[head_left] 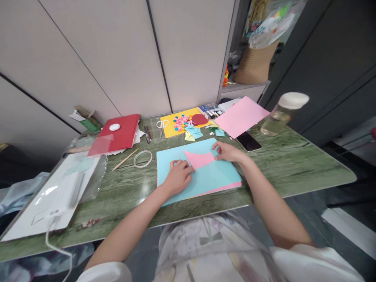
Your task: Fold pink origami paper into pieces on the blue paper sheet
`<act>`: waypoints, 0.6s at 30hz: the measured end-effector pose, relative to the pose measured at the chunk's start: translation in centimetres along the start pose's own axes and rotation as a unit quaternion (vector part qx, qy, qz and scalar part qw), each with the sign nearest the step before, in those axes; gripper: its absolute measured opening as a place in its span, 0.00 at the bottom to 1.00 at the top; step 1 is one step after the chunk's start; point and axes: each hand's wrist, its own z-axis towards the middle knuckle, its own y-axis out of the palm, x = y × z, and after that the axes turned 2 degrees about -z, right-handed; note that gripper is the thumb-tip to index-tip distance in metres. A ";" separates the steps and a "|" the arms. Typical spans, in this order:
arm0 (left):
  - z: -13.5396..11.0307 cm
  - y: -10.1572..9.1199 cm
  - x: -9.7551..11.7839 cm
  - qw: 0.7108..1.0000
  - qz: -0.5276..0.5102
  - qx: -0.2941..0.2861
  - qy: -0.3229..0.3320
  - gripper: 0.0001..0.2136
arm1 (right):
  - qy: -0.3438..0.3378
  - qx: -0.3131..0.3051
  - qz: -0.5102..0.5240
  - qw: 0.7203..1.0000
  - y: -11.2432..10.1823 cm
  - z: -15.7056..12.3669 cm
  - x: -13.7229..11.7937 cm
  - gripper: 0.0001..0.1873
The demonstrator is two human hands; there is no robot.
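A small folded piece of pink paper point(201, 159) lies on a stack of light blue sheets point(211, 176), a pink edge showing beneath. It tapers to a point at its upper left. My left hand point(178, 177) rests on the blue sheet, its fingers bent and closed, with the fingertips at the lower left corner of the pink paper. At the other end, my right hand point(225, 152) pinches the pink paper's right edge between thumb and fingers.
Behind the stack lie folded paper pieces point(194, 131), pink and blue bits point(182, 122), and scissors point(162, 124). A phone point(249, 141), a lidded bottle point(282, 113) and a pink sheet point(242, 116) are rightward. Leftward are a tape roll point(143, 159) and a red folder point(117, 133).
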 end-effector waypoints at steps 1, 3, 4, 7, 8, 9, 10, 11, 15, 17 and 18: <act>0.0 0.0 0.0 1.000 -0.001 0.000 0.000 0.14 | 0.000 -0.001 0.003 1.000 0.0 0.0 0.1 0.21; 0.0 0.0 0.0 1.000 -0.001 0.000 0.000 0.14 | 0.001 -0.003 0.008 1.000 0.0 0.0 0.2 0.21; 0.0 0.0 -0.1 1.000 -0.002 0.000 0.001 0.14 | 0.001 -0.004 0.011 1.000 0.0 0.1 0.3 0.21; -0.1 0.0 -0.1 1.000 -0.003 0.002 0.001 0.13 | 0.003 -0.006 0.020 1.000 0.0 0.1 0.5 0.21; -0.1 0.0 -0.1 1.000 -0.003 0.003 0.002 0.13 | 0.003 -0.007 0.023 1.000 0.0 0.2 0.5 0.21; -0.1 0.0 -0.2 1.000 -0.004 0.004 0.002 0.13 | 0.004 -0.007 0.026 1.000 -0.1 0.2 0.6 0.21; -0.1 0.0 -0.2 1.000 -0.005 0.004 0.002 0.13 | 0.005 -0.007 0.028 1.000 -0.1 0.1 0.6 0.21; -0.1 0.0 -0.2 1.000 -0.006 0.005 0.003 0.13 | 0.006 -0.007 0.029 1.000 -0.1 0.1 0.5 0.21; -0.2 -0.1 -0.2 1.000 -0.010 0.007 0.006 0.13 | 0.006 -0.005 0.032 0.999 -0.2 0.0 0.4 0.20; -0.3 -0.2 -0.2 1.000 -0.012 0.008 0.007 0.13 | 0.003 -0.004 0.031 0.999 -0.2 -0.1 0.2 0.20; -0.3 -0.2 -0.2 1.000 -0.014 0.010 0.008 0.14 | 0.000 -0.003 0.031 1.000 -0.3 -0.2 0.2 0.19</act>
